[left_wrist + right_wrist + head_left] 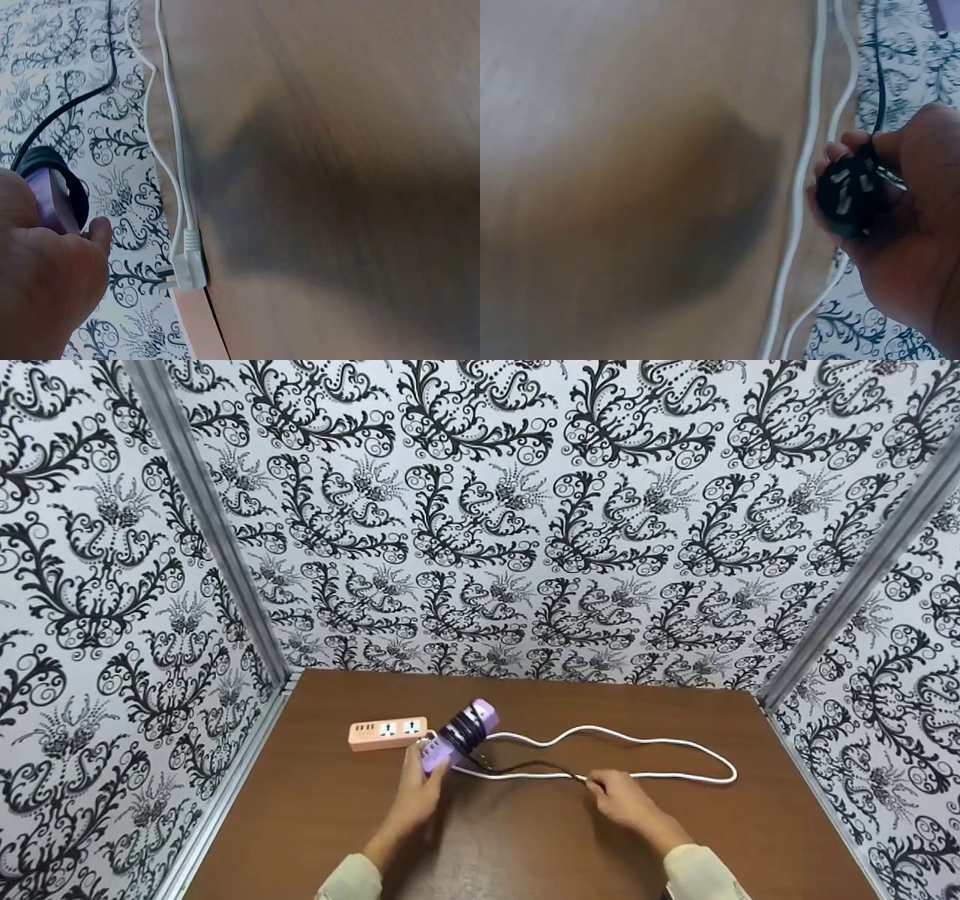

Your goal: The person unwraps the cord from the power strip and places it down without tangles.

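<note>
A purple power strip [486, 715] with black cord [463, 732] wound round its middle is held up, tilted, by my left hand [420, 780], which grips its lower end. From the coils the loose cord runs across to my right hand [624, 799], which grips it. In the right wrist view a black plug [847, 193] with metal prongs lies within the right hand's curled fingers. An orange power strip [388, 735] rests on the table just left of the purple one.
The orange strip's white cord [675, 741] lies in a long loop across the brown table [510, 847], behind and under the hands. In the left wrist view its white plug [189, 270] shows beside the orange strip. Patterned walls [480, 547] enclose the back and sides.
</note>
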`<state>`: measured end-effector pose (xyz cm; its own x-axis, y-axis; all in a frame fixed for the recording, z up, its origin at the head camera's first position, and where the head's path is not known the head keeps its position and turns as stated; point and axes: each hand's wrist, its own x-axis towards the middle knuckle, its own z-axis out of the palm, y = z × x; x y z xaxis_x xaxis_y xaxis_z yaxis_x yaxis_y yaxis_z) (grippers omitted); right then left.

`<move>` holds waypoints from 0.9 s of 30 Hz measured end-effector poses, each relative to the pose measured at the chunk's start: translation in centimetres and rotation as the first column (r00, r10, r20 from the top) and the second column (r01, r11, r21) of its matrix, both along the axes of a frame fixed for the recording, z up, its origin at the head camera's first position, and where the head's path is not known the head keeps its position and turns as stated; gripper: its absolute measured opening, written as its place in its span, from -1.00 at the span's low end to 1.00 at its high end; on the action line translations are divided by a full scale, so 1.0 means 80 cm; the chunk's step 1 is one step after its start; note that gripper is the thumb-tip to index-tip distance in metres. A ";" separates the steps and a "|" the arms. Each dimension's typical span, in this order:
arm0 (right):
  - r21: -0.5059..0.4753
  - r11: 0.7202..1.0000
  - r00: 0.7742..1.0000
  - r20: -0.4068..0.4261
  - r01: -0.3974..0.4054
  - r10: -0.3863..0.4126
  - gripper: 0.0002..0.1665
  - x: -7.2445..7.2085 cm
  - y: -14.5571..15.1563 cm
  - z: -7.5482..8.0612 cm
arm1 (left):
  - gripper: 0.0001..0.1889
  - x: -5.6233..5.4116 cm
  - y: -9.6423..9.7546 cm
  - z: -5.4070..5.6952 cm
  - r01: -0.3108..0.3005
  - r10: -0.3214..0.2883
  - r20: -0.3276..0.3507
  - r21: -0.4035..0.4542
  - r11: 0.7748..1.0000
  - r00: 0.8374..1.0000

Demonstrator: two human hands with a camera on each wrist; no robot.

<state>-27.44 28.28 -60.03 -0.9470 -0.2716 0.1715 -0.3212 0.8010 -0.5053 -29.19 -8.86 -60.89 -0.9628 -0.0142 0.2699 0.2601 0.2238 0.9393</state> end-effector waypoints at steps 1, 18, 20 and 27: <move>0.034 0.999 1.000 -0.005 -0.003 0.003 -0.76 0.003 0.003 -0.004 | -0.58 -0.001 0.000 -0.001 -0.019 0.019 0.001 0.003 1.000 1.000; 0.168 0.986 1.000 0.017 0.005 -0.008 -0.90 0.022 0.002 -0.019 | -0.58 -0.003 0.006 0.003 -0.038 0.037 -0.028 -0.063 0.997 0.999; 0.162 0.987 0.999 0.035 0.024 -0.030 -0.92 0.020 0.000 -0.019 | -0.58 -0.002 0.007 0.004 -0.026 0.024 -0.028 -0.064 0.998 0.999; 0.162 0.985 0.992 0.105 0.058 -0.076 -0.87 0.015 -0.014 -0.006 | -0.61 0.003 0.008 0.006 0.018 -0.019 -0.035 -0.045 0.999 0.999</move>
<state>-26.27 27.17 -60.49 -0.9746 -0.2224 0.0253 -0.2138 0.8914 -0.3997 -28.94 -8.21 -60.41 -0.9525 0.0163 0.3042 0.2978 0.2606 0.9184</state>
